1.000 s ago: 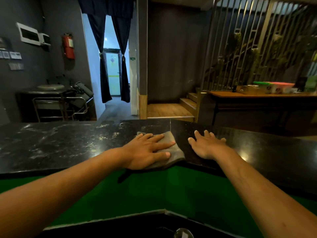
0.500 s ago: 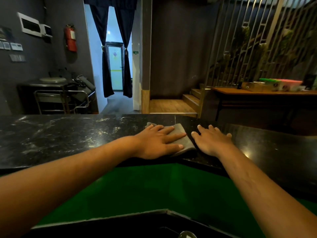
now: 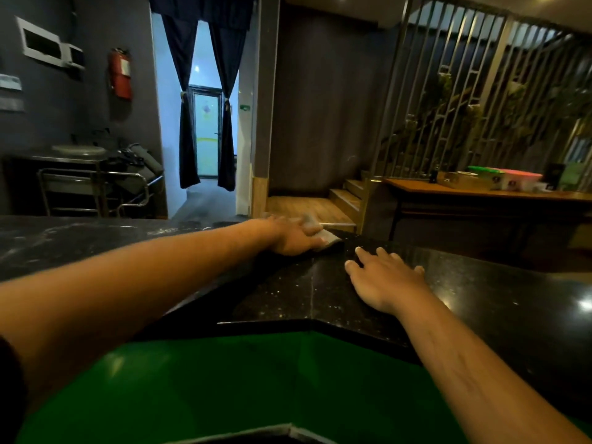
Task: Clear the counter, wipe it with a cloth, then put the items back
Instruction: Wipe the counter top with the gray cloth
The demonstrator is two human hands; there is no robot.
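Observation:
A black speckled stone counter bends at a corner in front of me. My left hand reaches to the counter's far edge and presses flat on a grey cloth, which it mostly covers. My right hand lies flat on the counter a little nearer and to the right, fingers spread, holding nothing. No other items show on this stretch of counter.
A green surface lies below the counter's near edge. Beyond the counter are wooden steps, a wooden table with coloured boxes, a metal trolley at the left, and a curtained doorway.
My left hand has pushed the cloth away from me to the counter's far edge. My right hand has stayed flat on the counter. My head has moved closer.

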